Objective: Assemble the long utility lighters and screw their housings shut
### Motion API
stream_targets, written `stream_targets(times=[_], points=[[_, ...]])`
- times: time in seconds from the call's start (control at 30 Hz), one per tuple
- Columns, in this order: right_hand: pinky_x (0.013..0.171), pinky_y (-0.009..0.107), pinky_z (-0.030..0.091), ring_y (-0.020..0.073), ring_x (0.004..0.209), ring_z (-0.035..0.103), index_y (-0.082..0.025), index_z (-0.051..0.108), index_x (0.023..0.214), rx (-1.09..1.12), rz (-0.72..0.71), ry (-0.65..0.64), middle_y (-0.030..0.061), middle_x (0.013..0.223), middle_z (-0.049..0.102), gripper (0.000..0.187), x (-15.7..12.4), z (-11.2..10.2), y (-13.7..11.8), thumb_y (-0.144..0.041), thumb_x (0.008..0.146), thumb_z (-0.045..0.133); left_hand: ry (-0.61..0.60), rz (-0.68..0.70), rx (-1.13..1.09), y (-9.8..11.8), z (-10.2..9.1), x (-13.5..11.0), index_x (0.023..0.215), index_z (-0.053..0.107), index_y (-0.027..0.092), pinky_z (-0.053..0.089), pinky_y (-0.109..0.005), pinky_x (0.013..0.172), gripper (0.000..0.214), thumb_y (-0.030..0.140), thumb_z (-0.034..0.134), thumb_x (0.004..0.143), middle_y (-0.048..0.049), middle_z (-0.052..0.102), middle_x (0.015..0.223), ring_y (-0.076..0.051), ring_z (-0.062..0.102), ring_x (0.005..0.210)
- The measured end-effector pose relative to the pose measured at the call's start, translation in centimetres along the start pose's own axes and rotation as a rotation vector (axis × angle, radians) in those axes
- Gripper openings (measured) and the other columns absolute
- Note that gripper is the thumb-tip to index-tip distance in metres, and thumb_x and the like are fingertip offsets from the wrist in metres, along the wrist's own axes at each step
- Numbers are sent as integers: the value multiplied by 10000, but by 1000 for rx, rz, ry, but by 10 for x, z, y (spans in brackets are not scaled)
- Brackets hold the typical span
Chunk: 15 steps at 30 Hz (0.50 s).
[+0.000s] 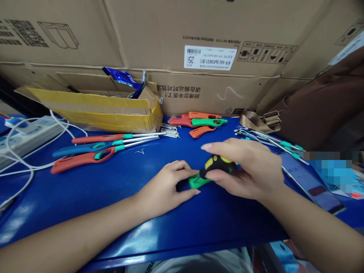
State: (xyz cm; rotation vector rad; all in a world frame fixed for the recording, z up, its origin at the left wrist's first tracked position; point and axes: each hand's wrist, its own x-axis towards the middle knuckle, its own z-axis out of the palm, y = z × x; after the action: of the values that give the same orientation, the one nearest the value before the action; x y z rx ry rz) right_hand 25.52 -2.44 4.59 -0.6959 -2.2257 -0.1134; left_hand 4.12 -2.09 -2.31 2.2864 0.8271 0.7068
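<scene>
My right hand is wrapped round a screwdriver with a stubby black and yellow handle. Its shaft points down and left to a green lighter body lying on the blue table. My left hand steadies that green body at its left end, index finger on the far side and thumb along the near side. Part of the green body is hidden under the screwdriver and my right hand. Three long-necked lighters, two red and one blue, lie to the left with their metal tubes pointing right.
Behind my hands lie several red, orange and green lighter bodies beside small metal parts. A yellow-taped carton stands at the back left, near a white power strip and cables. Metal tubes and a phone lie right.
</scene>
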Motion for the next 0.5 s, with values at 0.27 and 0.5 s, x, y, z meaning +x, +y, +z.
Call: stream_targets(times=[0.27, 0.5], points=[[716, 278, 561, 158, 802, 678, -165, 630, 1241, 135, -51, 21, 44, 895, 713, 286, 1, 3, 0, -296, 987, 611, 16, 7, 18, -1, 1, -1, 1130, 719, 197, 538, -374, 918, 249, 296, 739, 903, -59, 685, 1082, -216, 654, 992], [871, 322, 584, 174, 1080, 667, -161, 551, 1380, 365, -65, -18, 95, 1151, 711, 390, 2, 2, -2, -143, 1013, 424, 22, 25, 10, -1, 0, 0, 1112, 729, 188, 526, -385, 943, 238, 287, 748, 896, -64, 697, 1086, -231, 653, 1033]])
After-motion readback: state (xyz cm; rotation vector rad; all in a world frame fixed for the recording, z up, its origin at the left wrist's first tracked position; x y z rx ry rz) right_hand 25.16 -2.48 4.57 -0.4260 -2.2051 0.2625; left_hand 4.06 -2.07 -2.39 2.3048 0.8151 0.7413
